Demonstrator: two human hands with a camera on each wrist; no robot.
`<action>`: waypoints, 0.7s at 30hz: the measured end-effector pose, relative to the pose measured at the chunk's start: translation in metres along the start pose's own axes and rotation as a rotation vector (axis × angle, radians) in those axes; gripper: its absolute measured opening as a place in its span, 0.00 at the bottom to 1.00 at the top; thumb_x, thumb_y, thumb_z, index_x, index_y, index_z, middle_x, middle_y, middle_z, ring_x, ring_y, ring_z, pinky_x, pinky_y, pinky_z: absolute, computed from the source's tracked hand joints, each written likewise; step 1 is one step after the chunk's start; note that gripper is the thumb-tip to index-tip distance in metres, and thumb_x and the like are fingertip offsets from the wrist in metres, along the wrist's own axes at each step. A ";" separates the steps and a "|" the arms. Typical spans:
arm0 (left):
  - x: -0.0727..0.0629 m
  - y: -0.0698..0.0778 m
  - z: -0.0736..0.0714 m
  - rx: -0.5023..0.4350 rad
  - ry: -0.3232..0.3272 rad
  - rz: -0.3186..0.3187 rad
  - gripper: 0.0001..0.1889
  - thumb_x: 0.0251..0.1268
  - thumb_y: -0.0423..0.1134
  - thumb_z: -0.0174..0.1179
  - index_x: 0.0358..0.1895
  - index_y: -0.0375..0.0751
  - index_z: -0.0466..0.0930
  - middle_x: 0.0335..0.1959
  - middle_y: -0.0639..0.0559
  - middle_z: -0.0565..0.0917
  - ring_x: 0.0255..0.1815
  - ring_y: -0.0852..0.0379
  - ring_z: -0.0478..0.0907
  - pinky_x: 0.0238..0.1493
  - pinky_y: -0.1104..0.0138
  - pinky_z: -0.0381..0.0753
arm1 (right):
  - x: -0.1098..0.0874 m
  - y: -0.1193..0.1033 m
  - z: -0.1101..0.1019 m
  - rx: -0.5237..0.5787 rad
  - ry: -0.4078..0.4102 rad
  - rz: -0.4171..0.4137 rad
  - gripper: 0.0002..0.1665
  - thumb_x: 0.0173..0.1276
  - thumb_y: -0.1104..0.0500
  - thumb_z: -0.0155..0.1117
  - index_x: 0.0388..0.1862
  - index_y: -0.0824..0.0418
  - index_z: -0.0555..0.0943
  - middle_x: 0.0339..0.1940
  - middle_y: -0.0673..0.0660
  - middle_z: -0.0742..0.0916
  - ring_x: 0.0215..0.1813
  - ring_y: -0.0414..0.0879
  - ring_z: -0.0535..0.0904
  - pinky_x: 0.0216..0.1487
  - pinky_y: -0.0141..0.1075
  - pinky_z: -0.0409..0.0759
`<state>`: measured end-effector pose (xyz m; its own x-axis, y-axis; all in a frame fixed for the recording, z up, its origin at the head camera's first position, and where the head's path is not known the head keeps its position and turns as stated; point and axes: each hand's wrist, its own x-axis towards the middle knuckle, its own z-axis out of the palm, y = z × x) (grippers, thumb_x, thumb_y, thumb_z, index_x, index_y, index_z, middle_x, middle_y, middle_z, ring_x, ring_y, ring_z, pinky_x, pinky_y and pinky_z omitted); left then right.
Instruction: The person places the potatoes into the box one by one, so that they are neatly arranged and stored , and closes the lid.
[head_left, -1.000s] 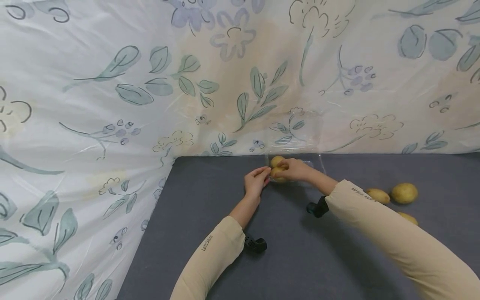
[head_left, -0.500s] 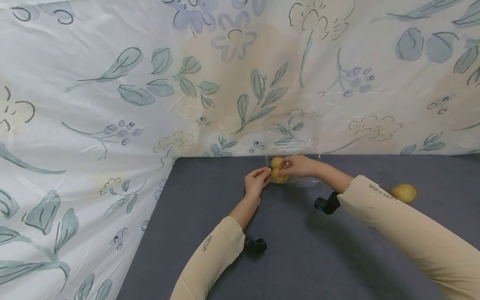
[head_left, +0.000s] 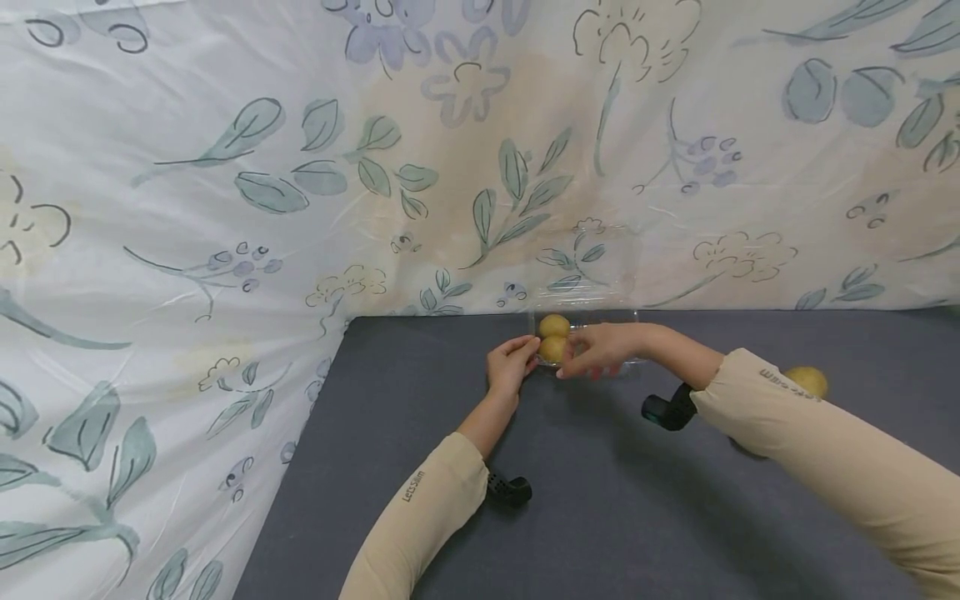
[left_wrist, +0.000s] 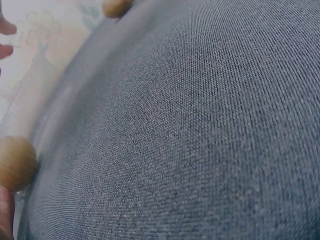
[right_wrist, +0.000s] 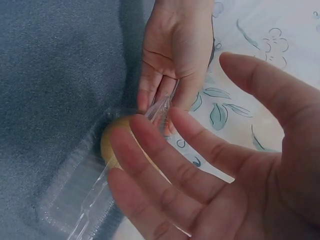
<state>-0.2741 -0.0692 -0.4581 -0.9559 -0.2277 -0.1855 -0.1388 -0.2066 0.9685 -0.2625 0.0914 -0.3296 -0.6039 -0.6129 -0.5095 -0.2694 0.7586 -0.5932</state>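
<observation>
Two yellow potatoes (head_left: 554,350) sit one behind the other at the left end of a clear plastic box (head_left: 637,317), whose transparent lid (head_left: 585,258) stands up against the cloth behind. My left hand (head_left: 511,364) pinches the box's left rim between thumb and fingers, as the right wrist view also shows. Over the front of the box is my right hand (head_left: 607,348), its fingers spread and holding nothing, beside the nearer potato. Seen from the right wrist, the fingers of that hand (right_wrist: 200,180) partly cover the box and a potato (right_wrist: 114,142).
Another potato (head_left: 808,381) lies on the dark grey cloth-covered table (head_left: 420,392) at the right, partly behind the right sleeve (head_left: 795,425). A flower-printed curtain (head_left: 337,167) hangs along the back and left edges. Each wrist carries a black camera (head_left: 670,408).
My right hand has left the potatoes in the box, moving slightly right and towards the front while its fingers spread. The left hand keeps its hold on the rim.
</observation>
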 end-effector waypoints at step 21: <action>0.000 -0.001 -0.001 0.010 -0.001 -0.003 0.12 0.55 0.35 0.66 0.41 0.33 0.83 0.33 0.49 0.84 0.29 0.64 0.78 0.37 0.69 0.83 | -0.028 0.022 0.008 -0.146 0.099 -0.051 0.25 0.64 0.45 0.59 0.47 0.64 0.75 0.42 0.58 0.81 0.39 0.45 0.77 0.35 0.37 0.76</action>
<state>-0.2740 -0.0704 -0.4595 -0.9558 -0.2258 -0.1884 -0.1443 -0.1978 0.9696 -0.2454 0.1235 -0.3336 -0.6559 -0.6322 -0.4126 -0.4035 0.7555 -0.5161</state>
